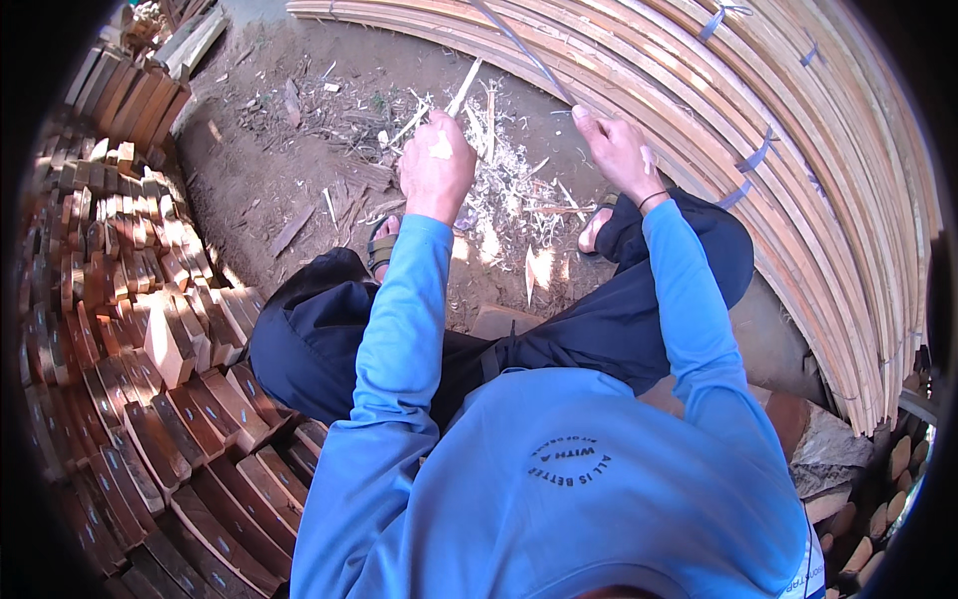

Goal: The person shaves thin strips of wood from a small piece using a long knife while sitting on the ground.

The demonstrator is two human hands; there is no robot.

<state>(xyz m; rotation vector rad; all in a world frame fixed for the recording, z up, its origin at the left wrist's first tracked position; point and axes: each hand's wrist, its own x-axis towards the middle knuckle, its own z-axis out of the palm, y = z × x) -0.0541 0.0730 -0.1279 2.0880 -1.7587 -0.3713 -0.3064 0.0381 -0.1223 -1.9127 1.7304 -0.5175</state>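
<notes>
My left hand (437,165) is closed in a fist, its back towards me. A pale, pointed wooden stick (463,88) juts up from the far side of that fist. To its right, my right hand (621,155) is closed with the thumb along the top. It grips the near end of a long, thin grey strip (527,50), which slants away to the upper left and leaves the picture. Pale wood shavings (509,180) lie heaped on the ground beneath and between both hands. The fingertips of my left hand are hidden.
Stacked wooden blocks (215,419) fill the left side. Long bundled wooden strips (699,100), tied with blue bands, curve along the right. My sandalled feet stand on bare dirt (259,150) strewn with chips. A rough stone (830,454) sits at the lower right.
</notes>
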